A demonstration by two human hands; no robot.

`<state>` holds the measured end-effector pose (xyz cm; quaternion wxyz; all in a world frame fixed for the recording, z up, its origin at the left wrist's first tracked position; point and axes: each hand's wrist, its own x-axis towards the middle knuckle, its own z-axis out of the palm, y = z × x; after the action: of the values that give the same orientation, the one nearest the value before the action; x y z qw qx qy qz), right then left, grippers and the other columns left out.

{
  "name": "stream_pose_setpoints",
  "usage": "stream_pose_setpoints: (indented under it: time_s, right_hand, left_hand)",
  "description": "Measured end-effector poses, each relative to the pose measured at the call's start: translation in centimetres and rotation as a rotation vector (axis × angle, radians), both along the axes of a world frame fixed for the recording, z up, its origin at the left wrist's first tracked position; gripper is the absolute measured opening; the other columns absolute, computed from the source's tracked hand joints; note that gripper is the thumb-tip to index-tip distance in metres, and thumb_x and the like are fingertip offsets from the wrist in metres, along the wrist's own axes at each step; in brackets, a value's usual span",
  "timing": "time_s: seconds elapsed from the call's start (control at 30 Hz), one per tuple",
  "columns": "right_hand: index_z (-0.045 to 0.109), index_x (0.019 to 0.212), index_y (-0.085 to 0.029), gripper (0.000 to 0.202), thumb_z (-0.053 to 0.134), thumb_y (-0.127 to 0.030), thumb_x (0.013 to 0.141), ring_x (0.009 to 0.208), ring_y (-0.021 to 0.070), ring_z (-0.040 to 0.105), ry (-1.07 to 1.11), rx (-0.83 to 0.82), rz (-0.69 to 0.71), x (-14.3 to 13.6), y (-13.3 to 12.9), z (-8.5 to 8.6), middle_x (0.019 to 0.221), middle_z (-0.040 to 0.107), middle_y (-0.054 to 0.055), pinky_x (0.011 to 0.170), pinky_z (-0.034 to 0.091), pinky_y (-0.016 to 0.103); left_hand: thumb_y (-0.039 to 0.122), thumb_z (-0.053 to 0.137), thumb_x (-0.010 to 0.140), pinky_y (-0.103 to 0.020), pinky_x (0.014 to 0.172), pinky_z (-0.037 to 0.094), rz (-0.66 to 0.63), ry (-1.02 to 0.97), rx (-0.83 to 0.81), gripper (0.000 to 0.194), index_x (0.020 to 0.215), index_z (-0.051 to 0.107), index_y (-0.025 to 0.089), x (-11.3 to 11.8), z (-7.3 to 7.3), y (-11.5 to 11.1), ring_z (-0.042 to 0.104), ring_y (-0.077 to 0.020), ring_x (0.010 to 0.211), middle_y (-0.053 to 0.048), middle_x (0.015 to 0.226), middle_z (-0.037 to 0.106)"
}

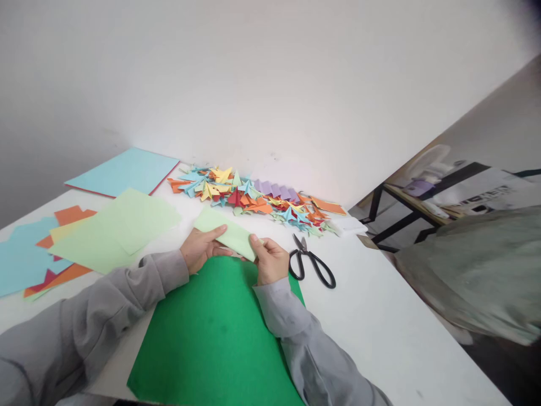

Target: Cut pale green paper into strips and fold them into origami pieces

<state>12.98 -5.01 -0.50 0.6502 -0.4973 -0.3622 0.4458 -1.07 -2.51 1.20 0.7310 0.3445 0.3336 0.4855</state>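
Note:
Between my two hands is a folded strip of light green paper [230, 232], held slightly above the far edge of a green sheet [211, 332]. My left hand [202, 248] grips its left end, thumb on top and fingers underneath. At the right end, my right hand [270, 259] pinches the paper with the thumb on its face. The fingers under the strip are partly hidden. A pair of black-handled scissors [311, 262] lies just right of my right hand, blades slightly apart and pointing away.
Along the wall lies a heap of folded paper pieces [236, 192] in several colours. Light green sheets [105, 237] and coloured scraps [25, 248] cover the left side. A light blue sheet [127, 169] sits behind them. Beyond the table's right edge stands a dark-framed shelf [397, 208].

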Motion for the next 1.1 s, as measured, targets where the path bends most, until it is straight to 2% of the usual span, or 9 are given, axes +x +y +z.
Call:
stream_pose_setpoints:
  time_s: [0.33, 0.57, 0.9, 1.1]
  right_hand:
    - [0.057, 0.055, -0.016, 0.030, 0.069, -0.043, 0.060, 0.032, 0.0090, 0.044, -0.087, 0.032, -0.021, 0.20, -0.08, -0.18, 0.037, 0.053, -0.005, 0.036, 0.033, 0.021]
    - [0.057, 0.054, -0.016, 0.033, 0.069, -0.046, 0.059, 0.032, 0.0085, 0.041, -0.145, 0.037, -0.032, 0.09, -0.17, 0.09, 0.035, 0.051, -0.005, 0.036, 0.031, 0.021]
    - [0.059, 0.056, -0.015, 0.033, 0.068, -0.047, 0.059, 0.037, 0.0075, 0.038, -0.200, 0.069, -0.077, 0.37, 0.14, -0.64, 0.039, 0.045, -0.007, 0.038, 0.033, 0.022]
    - [0.059, 0.056, -0.014, 0.032, 0.068, -0.046, 0.059, 0.040, 0.0066, 0.036, -0.211, 0.080, -0.077, 0.28, 0.08, -0.33, 0.042, 0.046, -0.006, 0.039, 0.029, 0.021]
  left_hand:
    - [0.013, 0.056, 0.078, -0.021, 0.057, 0.057, -0.037, -0.080, -0.123, 0.020, 0.098, 0.056, 0.009, -0.07, -0.04, 0.26, 0.065, -0.0150, 0.070, -0.011, 0.095, 0.065]
    - [0.012, 0.055, 0.078, -0.019, 0.058, 0.057, -0.047, -0.092, -0.173, 0.017, 0.095, 0.058, 0.009, -0.20, 0.11, 0.33, 0.065, -0.0142, 0.070, -0.011, 0.093, 0.066]
    - [0.011, 0.055, 0.079, -0.026, 0.065, 0.057, -0.034, -0.105, -0.209, 0.015, 0.093, 0.058, 0.011, -0.16, 0.02, 0.46, 0.066, -0.0154, 0.073, -0.010, 0.091, 0.067]
    - [0.012, 0.054, 0.079, -0.026, 0.065, 0.057, -0.043, -0.094, -0.200, 0.014, 0.092, 0.059, 0.010, -0.22, -0.06, 0.49, 0.066, -0.0163, 0.073, -0.010, 0.087, 0.068]
